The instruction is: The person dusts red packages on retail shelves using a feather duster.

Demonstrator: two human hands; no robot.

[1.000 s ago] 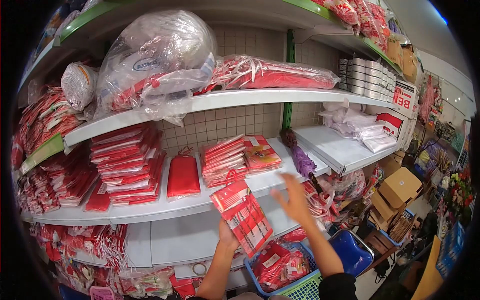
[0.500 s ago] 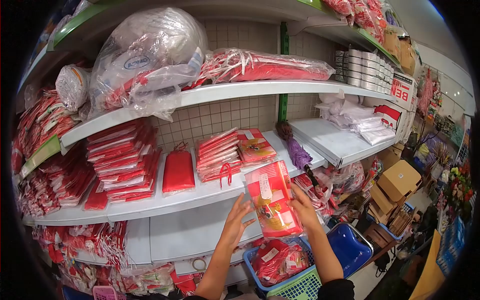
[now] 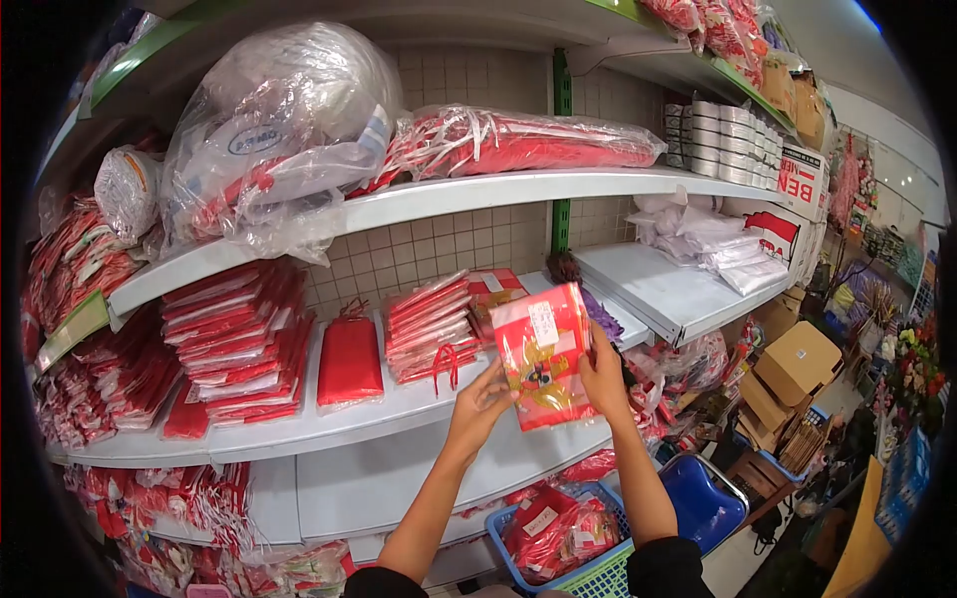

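A flat plastic-wrapped red-and-white flag packet (image 3: 530, 344) with a gold emblem and a white label is tilted up in front of the shelf. My right hand (image 3: 602, 375) grips its right edge, thumb in front and the other fingers hidden behind. At the lower left edge, my left hand (image 3: 479, 407) has its bent fingers and thumb closed on the packet. Behind the packet, a similar packet (image 3: 495, 284) lies on the shelf beside a stack of red-and-white packets (image 3: 429, 329).
Tall red stacks (image 3: 234, 344) and a red bundle (image 3: 349, 361) stand left on the white shelf (image 3: 289, 436). Below my hands, a blue basket (image 3: 505, 550) holds more red packets. A blue chair (image 3: 693, 498) is at right, near open cardboard boxes (image 3: 797, 359).
The packet has moved slightly up and now covers more of the packet and purple item behind it. My left hand, spread apart before, has come up to the packet's edge.
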